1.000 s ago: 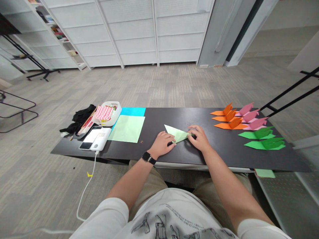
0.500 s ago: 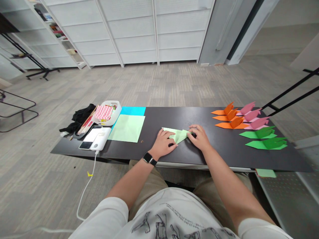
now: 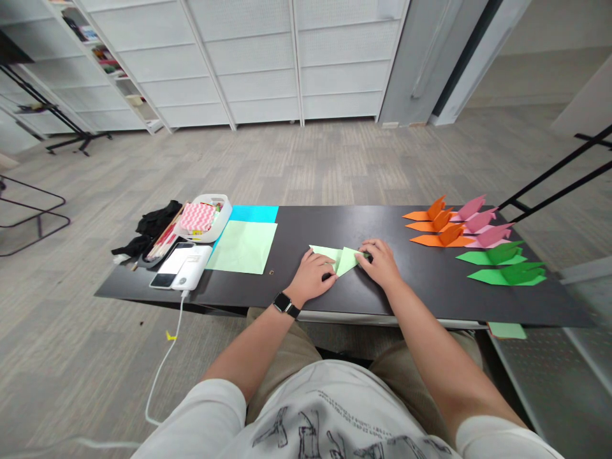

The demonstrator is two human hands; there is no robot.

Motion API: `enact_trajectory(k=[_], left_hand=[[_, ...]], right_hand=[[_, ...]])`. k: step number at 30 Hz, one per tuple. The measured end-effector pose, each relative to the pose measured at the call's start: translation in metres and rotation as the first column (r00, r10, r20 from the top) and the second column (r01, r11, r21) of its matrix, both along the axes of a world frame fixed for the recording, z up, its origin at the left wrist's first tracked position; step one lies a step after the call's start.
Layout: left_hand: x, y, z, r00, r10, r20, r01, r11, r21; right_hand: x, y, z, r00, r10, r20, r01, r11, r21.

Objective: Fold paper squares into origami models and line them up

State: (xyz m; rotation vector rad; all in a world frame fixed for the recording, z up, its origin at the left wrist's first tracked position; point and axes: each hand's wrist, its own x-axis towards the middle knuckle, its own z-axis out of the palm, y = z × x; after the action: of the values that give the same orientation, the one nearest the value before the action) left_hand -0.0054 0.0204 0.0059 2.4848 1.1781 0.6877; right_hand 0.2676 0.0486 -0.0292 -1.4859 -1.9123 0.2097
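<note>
A partly folded light green sheet of paper [image 3: 345,260] lies on the dark table in front of me, with a triangular flap showing between my hands. My left hand [image 3: 313,275] holds the sheet's left part against the table, fingers laid over it and thumb near its lower edge. At the right end, my right hand [image 3: 378,260] pinches the paper between thumb and fingers, and hides that tip. Folded paper birds stand to the right: orange ones [image 3: 440,238], pink ones [image 3: 492,236] and two green ones [image 3: 509,274].
On the left lie a flat light green sheet [image 3: 243,248] and blue paper [image 3: 255,213]. Beyond them are a white basket [image 3: 224,217], a white power bank [image 3: 192,271] with a cable, a phone [image 3: 163,279] and black cloth [image 3: 157,220]. The table [image 3: 335,223] has its near edge at my lap.
The flap of the folded paper now lies with a sharper, more upright left edge. My right hand has shifted slightly left with the paper's tip; my left hand has barely moved.
</note>
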Motion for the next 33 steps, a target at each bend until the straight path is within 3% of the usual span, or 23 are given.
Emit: enact_trajectory(k=[15, 33], left_hand=[[-0.001, -0.001, 0.003, 1.0, -0.003, -0.02, 0.003, 1.0, -0.001], [0.003, 0.0, -0.008, 0.998, 0.02, -0.068, -0.016, 0.998, 0.057]], right_hand=[[-0.003, 0.003, -0.004, 0.995, -0.035, 0.096, 0.038, 0.999, -0.038], [-0.007, -0.001, 0.004, 0.99, -0.065, 0.128, 0.065, 0.998, 0.008]])
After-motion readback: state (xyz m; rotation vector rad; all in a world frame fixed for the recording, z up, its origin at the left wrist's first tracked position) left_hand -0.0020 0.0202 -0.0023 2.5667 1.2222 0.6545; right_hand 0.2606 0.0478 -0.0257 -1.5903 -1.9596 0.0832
